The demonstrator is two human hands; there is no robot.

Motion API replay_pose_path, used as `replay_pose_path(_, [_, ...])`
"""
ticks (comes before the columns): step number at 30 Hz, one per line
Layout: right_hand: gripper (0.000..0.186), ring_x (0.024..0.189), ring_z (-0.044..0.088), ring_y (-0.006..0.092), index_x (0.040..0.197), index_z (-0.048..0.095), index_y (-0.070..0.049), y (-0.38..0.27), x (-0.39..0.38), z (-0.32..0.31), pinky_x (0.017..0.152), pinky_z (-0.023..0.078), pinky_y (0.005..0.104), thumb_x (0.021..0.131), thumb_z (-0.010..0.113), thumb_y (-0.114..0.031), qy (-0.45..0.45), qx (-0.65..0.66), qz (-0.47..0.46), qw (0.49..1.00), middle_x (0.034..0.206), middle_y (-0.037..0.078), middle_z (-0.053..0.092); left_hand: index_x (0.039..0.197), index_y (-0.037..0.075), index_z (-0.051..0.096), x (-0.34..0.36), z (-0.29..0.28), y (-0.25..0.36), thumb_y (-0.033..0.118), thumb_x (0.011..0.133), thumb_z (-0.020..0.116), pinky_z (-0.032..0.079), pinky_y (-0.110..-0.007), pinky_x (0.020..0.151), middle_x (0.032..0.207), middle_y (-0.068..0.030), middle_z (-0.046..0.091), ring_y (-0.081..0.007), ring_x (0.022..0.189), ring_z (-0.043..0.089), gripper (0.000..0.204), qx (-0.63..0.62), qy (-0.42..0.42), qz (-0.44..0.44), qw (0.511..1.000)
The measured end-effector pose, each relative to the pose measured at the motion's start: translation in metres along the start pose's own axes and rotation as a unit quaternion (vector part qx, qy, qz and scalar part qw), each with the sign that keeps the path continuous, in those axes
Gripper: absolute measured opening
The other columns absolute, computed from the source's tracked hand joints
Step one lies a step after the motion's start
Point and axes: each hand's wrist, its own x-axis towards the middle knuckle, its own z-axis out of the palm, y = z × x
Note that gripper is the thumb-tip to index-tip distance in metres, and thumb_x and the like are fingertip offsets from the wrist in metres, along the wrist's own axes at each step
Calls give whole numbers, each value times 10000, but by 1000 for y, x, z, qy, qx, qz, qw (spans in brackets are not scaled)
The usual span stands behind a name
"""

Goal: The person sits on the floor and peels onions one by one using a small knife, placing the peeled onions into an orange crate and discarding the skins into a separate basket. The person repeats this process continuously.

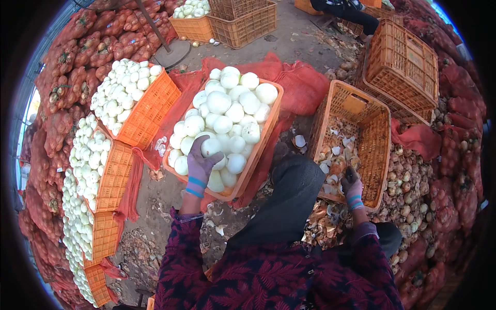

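My left hand [200, 163], in a pale purple glove with a blue-striped cuff, curls round a peeled white onion [211, 147]. It is over an orange crate [275, 111] heaped with peeled onions [218, 103]. To the right, my right hand [353, 189], gloved with dark, stained fingertips, is closed over the near part of a second orange crate [383, 150]. From its fingers sticks a thin, dark blade, apparently a small knife [347, 164]; the grip hides its handle. Onion skins and peel pieces [337, 143] lie inside that second crate.
Orange crates [150, 111] full of peeled onions line the left side. Stacked crates [405, 64] stand at the far right, near loose unpeeled onions [400, 181] and red mesh sacks [460, 170]. Red netting [297, 85] lies under the middle crate. Another person [356, 15] sits far back.
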Motion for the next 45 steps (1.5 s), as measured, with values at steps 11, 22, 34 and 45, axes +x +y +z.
replay_pose_path(11, [540,1176,679,340,1450,556,-80,48,1,32,986,532,404,935,687,-177,40,-67,-94,992,1264,207,700,1269,11,625,114,56,10,-18,832,719,522,-259,783,1032,-28,645,-96,878,591,448,-132,-36,31,990])
replay_pose_path(22, [510,1060,695,367,1444,557,-134,-2,-21,24,893,555,458,957,667,-241,47,-158,-55,985,1155,201,719,1402,103,559,113,127,-3,353,862,758,379,-482,1153,1498,-100,502,-336,1410,440,628,400,-287,418,763])
replay_pose_path(34, [554,1000,702,416,1479,527,-154,5,-16,26,856,556,492,943,643,-235,39,-160,-42,985,1095,229,726,1347,105,577,125,76,14,357,800,762,466,-485,987,1195,-144,611,-334,1122,596,630,553,-280,256,741])
replay_pose_path(45, [597,938,690,464,1500,494,-182,-9,-23,21,839,550,547,931,667,-245,29,-209,-26,977,1007,260,711,1375,123,561,225,134,31,221,770,778,503,-471,985,1289,-127,590,-343,1159,591,651,445,-176,320,818])
